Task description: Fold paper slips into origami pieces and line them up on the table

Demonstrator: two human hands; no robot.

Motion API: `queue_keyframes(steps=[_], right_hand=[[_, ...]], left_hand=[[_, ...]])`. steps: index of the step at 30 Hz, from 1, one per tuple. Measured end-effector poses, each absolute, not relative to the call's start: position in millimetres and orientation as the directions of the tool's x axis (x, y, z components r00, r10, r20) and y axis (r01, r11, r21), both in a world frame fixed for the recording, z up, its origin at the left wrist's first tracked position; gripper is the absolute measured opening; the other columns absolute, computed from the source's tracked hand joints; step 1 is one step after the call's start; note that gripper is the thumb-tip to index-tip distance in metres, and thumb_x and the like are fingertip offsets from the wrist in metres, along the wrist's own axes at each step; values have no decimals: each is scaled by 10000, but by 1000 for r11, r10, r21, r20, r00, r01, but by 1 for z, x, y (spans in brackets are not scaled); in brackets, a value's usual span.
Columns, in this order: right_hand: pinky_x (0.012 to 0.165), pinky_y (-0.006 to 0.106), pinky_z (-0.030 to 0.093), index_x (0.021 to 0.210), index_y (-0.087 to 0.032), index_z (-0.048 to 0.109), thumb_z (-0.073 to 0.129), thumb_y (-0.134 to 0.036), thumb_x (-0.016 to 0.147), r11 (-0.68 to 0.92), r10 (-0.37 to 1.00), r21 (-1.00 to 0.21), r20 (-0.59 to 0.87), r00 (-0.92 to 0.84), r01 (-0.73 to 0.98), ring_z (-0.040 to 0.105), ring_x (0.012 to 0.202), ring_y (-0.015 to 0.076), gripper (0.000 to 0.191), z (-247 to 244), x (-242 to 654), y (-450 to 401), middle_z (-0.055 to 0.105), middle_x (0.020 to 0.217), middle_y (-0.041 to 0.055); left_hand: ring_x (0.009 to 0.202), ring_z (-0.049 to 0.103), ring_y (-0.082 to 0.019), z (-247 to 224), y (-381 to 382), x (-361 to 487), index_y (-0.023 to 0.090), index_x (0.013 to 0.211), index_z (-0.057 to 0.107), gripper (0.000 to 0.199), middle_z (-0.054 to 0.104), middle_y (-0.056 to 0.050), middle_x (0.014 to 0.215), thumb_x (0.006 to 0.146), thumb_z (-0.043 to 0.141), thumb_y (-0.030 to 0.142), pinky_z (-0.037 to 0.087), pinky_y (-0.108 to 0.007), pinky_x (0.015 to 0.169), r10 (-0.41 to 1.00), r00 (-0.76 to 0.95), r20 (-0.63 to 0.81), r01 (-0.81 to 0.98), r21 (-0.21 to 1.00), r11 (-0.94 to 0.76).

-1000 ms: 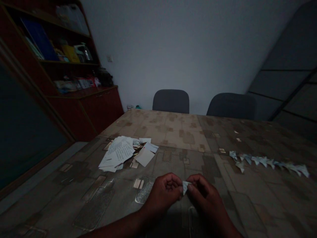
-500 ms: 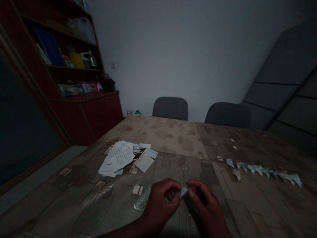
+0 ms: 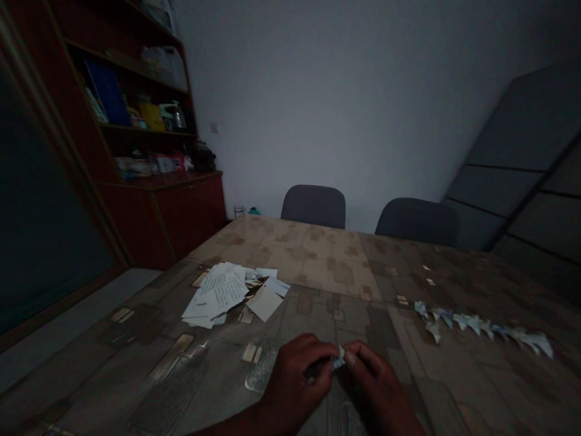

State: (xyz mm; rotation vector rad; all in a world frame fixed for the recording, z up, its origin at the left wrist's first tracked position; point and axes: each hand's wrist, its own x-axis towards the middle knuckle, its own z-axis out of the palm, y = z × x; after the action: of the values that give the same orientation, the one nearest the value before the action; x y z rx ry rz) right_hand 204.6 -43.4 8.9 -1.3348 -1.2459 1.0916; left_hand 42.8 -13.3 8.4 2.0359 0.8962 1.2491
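A small folded piece of paper [image 3: 338, 361] is pinched between my two hands above the near part of the table. My left hand [image 3: 302, 378] holds its left side between thumb and fingers. From the other side, my right hand [image 3: 379, 384] grips it with thumb and forefinger. Beyond them to the left lies a loose pile of printed paper sheets [image 3: 220, 290], with a blank cream sheet [image 3: 267, 303] at its right. A row of small folded paper pieces [image 3: 469, 322] stretches across the table at the right.
The patterned tablecloth [image 3: 299, 248] covers a wide table. Two grey chairs [image 3: 313, 206] stand at its far edge, against the wall. A red-brown cabinet [image 3: 188, 209] with filled shelves rises at the back left.
The camera view has tilted up slightly, so the scene sits lower. The folded piece has turned between my fingers, and my hands are a little closer together.
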Motion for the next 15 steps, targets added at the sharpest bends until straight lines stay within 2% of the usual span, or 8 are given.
queue_keyframes(steps=[3, 9, 12, 15], right_hand=[[674, 255, 473, 767, -178, 678, 641, -517, 785, -1, 995, -997, 6, 101, 74, 593, 709, 185, 341, 15, 203, -43, 636, 709, 17], [711, 290, 516, 838, -178, 725, 658, -554, 745, 60, 984, -987, 83, 156, 147, 652, 783, 238, 392, 22, 199, -37, 720, 805, 71], [792, 337, 526, 904, -194, 740, 622, -546, 788, 114, 972, -980, 144, 183, 164, 669, 885, 270, 389, 25, 197, -34, 739, 901, 95], [856, 361, 508, 993, -202, 733, 575, -482, 854, 176, 968, -960, 209, 140, 216, 659, 969, 274, 351, 23, 196, -32, 728, 997, 109]], left_hand=[[630, 594, -137, 9, -14, 43, 185, 856, 722, 256, 659, -23, 697, 732, 570, 20, 430, -207, 601, 785, 323, 529, 266, 745, -612], [633, 600, -143, 11, -9, 49, 194, 901, 720, 281, 660, -23, 704, 736, 558, 34, 445, -215, 605, 802, 273, 531, 294, 748, -595], [664, 612, -155, 15, -6, 50, 193, 912, 722, 258, 679, -38, 736, 765, 557, 60, 458, -229, 635, 801, 285, 526, 315, 738, -597], [688, 618, -165, 17, -3, 48, 194, 944, 722, 264, 688, -46, 757, 777, 561, 71, 460, -239, 658, 804, 291, 519, 325, 737, -593]])
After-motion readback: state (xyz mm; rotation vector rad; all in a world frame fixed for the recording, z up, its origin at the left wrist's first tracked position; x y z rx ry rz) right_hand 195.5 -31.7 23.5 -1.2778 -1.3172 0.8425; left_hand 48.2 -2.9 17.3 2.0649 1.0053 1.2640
